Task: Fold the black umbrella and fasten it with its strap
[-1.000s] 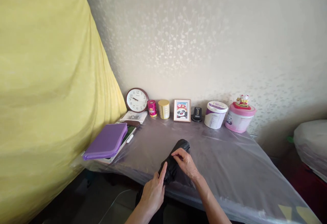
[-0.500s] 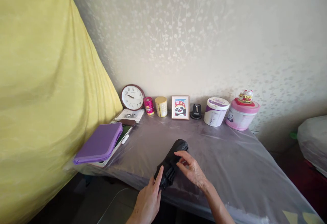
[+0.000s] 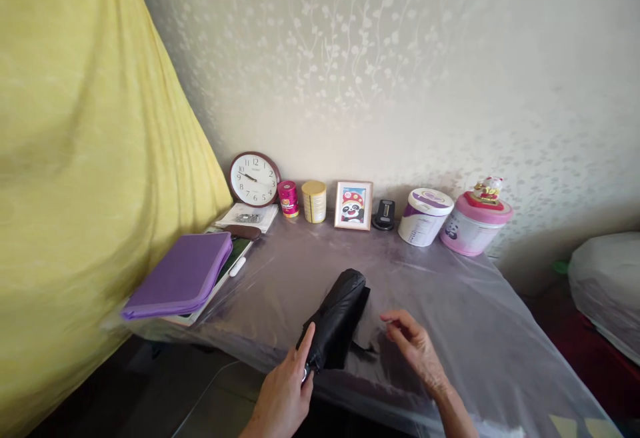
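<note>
A folded black umbrella (image 3: 336, 315) lies slantwise over the front part of the table, its rounded end pointing away to the right. My left hand (image 3: 287, 385) is closed around its near end, with the index finger stretched along the fabric. A loose flap of cloth and a thin strap (image 3: 365, 349) stick out from the umbrella's right side. To the right of it, my right hand (image 3: 411, 345) hovers above the table with bent fingers a little apart; I see nothing in it and it does not touch the umbrella.
A purple zip folder (image 3: 180, 275) rests on books at the left, beside a yellow curtain (image 3: 90, 158). Along the wall stand a clock (image 3: 254, 179), a pink can (image 3: 288, 199), a yellow can (image 3: 314, 202), a picture frame (image 3: 353, 205) and two tubs (image 3: 426, 219). Plastic sheeting covers the table (image 3: 450, 305).
My right hand has moved right, away from the umbrella. The umbrella's fabric has loosened, and a flap and strap now show on its right side. My left hand keeps its hold.
</note>
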`<action>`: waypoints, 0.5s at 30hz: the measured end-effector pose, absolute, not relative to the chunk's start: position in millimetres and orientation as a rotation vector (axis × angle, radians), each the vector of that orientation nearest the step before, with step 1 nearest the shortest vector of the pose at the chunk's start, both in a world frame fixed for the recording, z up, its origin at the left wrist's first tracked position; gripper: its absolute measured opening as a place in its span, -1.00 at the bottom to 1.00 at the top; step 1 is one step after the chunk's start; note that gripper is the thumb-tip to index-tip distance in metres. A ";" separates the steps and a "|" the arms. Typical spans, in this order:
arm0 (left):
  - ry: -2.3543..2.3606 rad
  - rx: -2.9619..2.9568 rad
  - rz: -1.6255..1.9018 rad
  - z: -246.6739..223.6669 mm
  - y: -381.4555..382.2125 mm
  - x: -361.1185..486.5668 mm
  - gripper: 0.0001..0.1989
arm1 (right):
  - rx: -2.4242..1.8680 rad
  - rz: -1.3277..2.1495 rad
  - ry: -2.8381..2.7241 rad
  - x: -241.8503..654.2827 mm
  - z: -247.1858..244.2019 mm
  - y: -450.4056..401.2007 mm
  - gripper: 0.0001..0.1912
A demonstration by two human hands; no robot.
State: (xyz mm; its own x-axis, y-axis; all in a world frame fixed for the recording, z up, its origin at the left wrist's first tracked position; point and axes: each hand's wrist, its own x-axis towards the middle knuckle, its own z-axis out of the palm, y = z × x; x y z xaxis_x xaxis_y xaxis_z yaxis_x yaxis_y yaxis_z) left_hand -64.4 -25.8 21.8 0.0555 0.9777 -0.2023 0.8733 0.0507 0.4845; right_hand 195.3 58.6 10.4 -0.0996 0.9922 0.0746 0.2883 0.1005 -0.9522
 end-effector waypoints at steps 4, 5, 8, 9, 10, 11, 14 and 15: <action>1.668 1.570 0.511 21.9 -18.0 -76.6 -0.29 | -1.430 1.006 -1.307 205.8 -6.3 62.9 -0.68; 1.602 1.438 0.543 20.9 -15.6 -80.6 -0.29 | -1.435 0.998 -1.287 206.9 -8.3 63.2 -0.66; 1.394 1.080 0.593 16.7 -9.9 -94.0 -0.24 | -1.420 0.987 -1.245 209.1 -9.4 62.5 -0.62; 1.384 1.024 0.604 15.8 -9.2 -98.2 -0.23 | -1.415 0.991 -1.227 209.5 -8.6 62.1 -0.62; 1.421 1.021 0.614 15.6 -9.2 -101.8 -0.23 | -1.410 0.994 -1.211 209.6 -7.5 61.7 -0.62; 1.501 1.084 0.624 16.2 -10.1 -104.6 -0.26 | -1.403 0.995 -1.199 209.5 -6.4 61.3 -0.63; 1.885 1.561 0.589 20.8 -15.7 -106.3 -0.42 | -1.385 0.989 -1.195 208.0 -3.9 60.8 -0.65; 1.985 1.730 0.525 22.1 -17.6 -104.8 -0.45 | -1.385 0.985 -1.194 207.3 -3.8 60.9 -0.66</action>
State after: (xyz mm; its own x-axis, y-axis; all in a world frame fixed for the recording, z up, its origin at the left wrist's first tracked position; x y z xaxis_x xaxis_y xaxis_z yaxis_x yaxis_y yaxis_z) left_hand -104.8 -17.6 22.1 -0.1098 0.9902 -0.0866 0.8177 0.1395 0.5585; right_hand 207.3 60.9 -3.8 0.1749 0.9840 0.0329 0.1547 0.0056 -0.9879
